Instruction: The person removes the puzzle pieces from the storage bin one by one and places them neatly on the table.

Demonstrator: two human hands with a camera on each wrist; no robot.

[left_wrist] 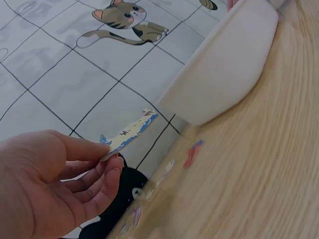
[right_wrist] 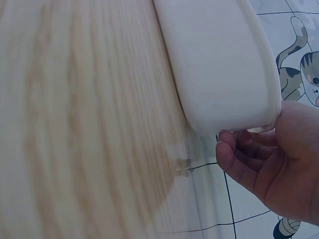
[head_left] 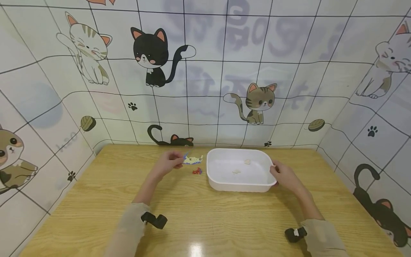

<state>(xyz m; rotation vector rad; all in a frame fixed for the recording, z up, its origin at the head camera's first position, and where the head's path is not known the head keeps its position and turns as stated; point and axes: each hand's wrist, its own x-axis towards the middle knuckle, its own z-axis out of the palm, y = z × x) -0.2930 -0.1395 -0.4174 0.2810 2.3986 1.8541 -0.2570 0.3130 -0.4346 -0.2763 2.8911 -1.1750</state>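
My left hand (head_left: 167, 163) pinches a thin, flat cream cut-out piece with a ragged blue edge (left_wrist: 130, 132) between thumb and fingers, above the table just left of the basin. A small red-and-blue piece (head_left: 197, 171) lies on the table below it. The white plastic basin (head_left: 239, 187) stands upright on the table, with two small pale pieces on its floor, one toward the back (head_left: 247, 162) and one nearer the front. At the basin's right end my right hand (head_left: 284, 175) grips the rim, thumb on top and fingers curled underneath, as the right wrist view shows.
More small coloured pieces (left_wrist: 135, 217) lie on the wooden table (head_left: 179, 217) beyond the left hand in the left wrist view. A cat-patterned, gridded covering (head_left: 205, 78) rises behind the table and at both sides. Each wrist carries a black camera mount (head_left: 155, 220).
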